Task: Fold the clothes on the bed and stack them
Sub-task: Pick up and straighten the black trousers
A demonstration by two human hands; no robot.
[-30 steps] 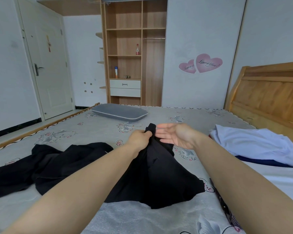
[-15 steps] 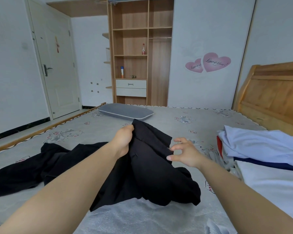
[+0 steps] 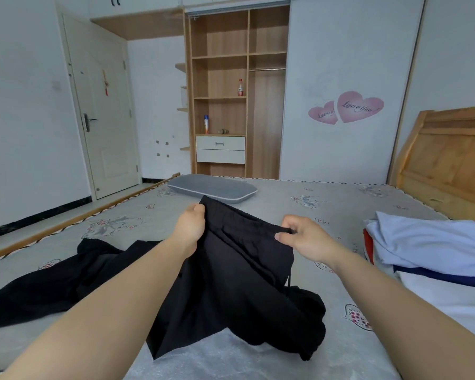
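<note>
- Left hand (image 3: 190,227): grip clamped on the top edge of the black garment (image 3: 239,272), fingers curled over the near-left corner of what looks like a waistband.
- Right hand (image 3: 303,238): thumb and fingers pinching the same top edge at its right corner. Both grips closed on cloth.
- Garment is lifted between the two hands, top edge stretched roughly taut, sloping down from left hand to right. Lower part hangs and bunches on the bed (image 3: 340,209), in front of the person. A thin cord dangles off its right side.
- Second black garment (image 3: 55,281) lies crumpled and spread flat on the bed to the left, running under the left forearm. Can't tell if it touches the held one.
- Pile of clothes (image 3: 428,242) at the right edge of the bed: pale blue-white piece on top, a red edge and a dark blue band under it, white cloth nearer the camera. Well apart from the held garment.
- Grey pillow (image 3: 213,189) at the far side of the bed, beyond the hands.
- Wooden headboard (image 3: 450,160) on the right.
- Background: open wooden wardrobe (image 3: 239,86) with a few bottles on its shelves, door (image 3: 102,119) to the left, pink heart stickers (image 3: 346,108) on the wall.
</note>
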